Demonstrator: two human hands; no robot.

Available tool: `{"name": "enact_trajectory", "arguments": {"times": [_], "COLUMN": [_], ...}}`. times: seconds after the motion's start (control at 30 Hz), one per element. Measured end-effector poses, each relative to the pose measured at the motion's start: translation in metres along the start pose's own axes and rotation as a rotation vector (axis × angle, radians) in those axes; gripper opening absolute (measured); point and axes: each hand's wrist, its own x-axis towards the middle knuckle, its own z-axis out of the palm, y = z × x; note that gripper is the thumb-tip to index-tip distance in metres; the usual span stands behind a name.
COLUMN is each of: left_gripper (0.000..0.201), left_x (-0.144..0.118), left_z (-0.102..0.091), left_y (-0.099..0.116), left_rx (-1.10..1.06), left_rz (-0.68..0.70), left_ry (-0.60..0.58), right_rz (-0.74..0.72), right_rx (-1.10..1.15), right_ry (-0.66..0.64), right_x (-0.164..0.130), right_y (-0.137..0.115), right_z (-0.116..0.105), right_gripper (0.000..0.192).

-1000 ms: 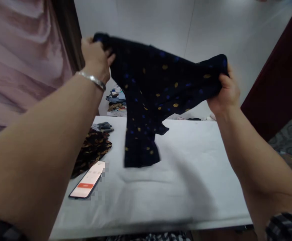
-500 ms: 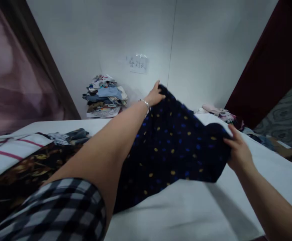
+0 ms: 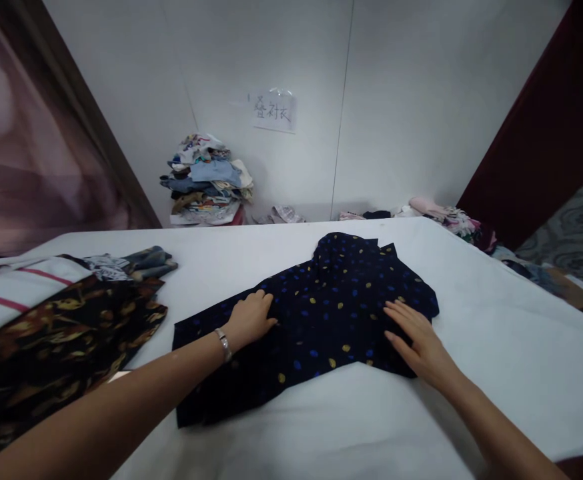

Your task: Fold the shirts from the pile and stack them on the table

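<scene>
A dark navy shirt (image 3: 321, 313) with blue and yellow dots lies spread on the white table (image 3: 496, 347), its collar at the far end. My left hand (image 3: 250, 319), with a silver bracelet at the wrist, rests on the shirt's left part with the fingers curled down on the cloth. My right hand (image 3: 418, 339) lies flat on the right part, fingers spread and apart. Neither hand grips the fabric.
A pile of clothes (image 3: 56, 313) with a dark brown-patterned garment and a white red-striped one lies at the table's left. A stack of folded clothes (image 3: 206, 180) stands by the back wall under a paper sign (image 3: 273, 111). More garments (image 3: 446, 217) lie at the far right.
The shirt, held up in the air by both hands, has come down flat onto the table. Both hands let go of its edges and now rest on top of it.
</scene>
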Motion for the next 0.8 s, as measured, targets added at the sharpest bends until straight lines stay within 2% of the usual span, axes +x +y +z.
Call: {"name": "enact_trajectory", "arguments": {"times": [0.07, 0.13, 0.23, 0.3, 0.37, 0.43, 0.47, 0.53, 0.57, 0.63, 0.67, 0.73, 0.8], "left_gripper": [0.027, 0.017, 0.016, 0.022, 0.035, 0.043, 0.045, 0.04, 0.036, 0.033, 0.035, 0.042, 0.047], "left_x": [0.0, 0.012, 0.04, 0.06, 0.075, 0.084, 0.084, 0.077, 0.068, 0.044, 0.029, 0.001, -0.022], "left_z": [-0.002, -0.015, -0.059, -0.096, -0.127, -0.14, -0.137, -0.114, -0.095, -0.052, -0.032, 0.0, 0.016], "left_y": [-0.008, -0.019, -0.043, -0.06, -0.072, -0.074, -0.07, -0.054, -0.043, -0.023, -0.015, -0.003, 0.001], "left_rx": [-0.022, -0.053, -0.05, -0.005, 0.07, 0.116, 0.118, 0.089, 0.063, 0.034, -0.007, -0.055, -0.089], "left_rz": [-0.07, -0.104, -0.176, -0.279, -0.385, -0.405, -0.349, -0.148, -0.004, 0.156, 0.276, 0.378, 0.408], "left_ry": [-0.043, -0.078, -0.026, 0.113, 0.324, 0.472, 0.491, 0.429, 0.362, 0.253, 0.162, 0.07, 0.045], "right_rz": [-0.026, -0.025, -0.023, -0.02, -0.022, -0.033, -0.04, -0.051, -0.054, -0.064, -0.075, -0.11, -0.151], "right_rx": [-0.007, -0.014, -0.039, -0.046, -0.039, -0.017, -0.001, 0.035, 0.054, 0.092, 0.111, 0.152, 0.192], "right_ry": [-0.176, -0.29, -0.303, -0.274, -0.248, -0.224, -0.215, -0.199, -0.188, -0.155, -0.127, -0.046, 0.042], "right_x": [0.005, 0.004, -0.003, -0.006, -0.008, -0.008, -0.008, -0.009, -0.009, -0.008, -0.007, -0.005, -0.002], "right_y": [-0.006, -0.004, 0.0, 0.0, -0.001, 0.001, 0.002, 0.007, 0.01, 0.013, 0.013, 0.008, 0.0], "right_z": [0.01, 0.021, 0.031, 0.033, 0.034, 0.034, 0.035, 0.037, 0.039, 0.04, 0.039, 0.035, 0.027], "right_gripper": [0.046, 0.044, 0.04, 0.039, 0.038, 0.035, 0.032, 0.029, 0.029, 0.029, 0.029, 0.03, 0.031]}}
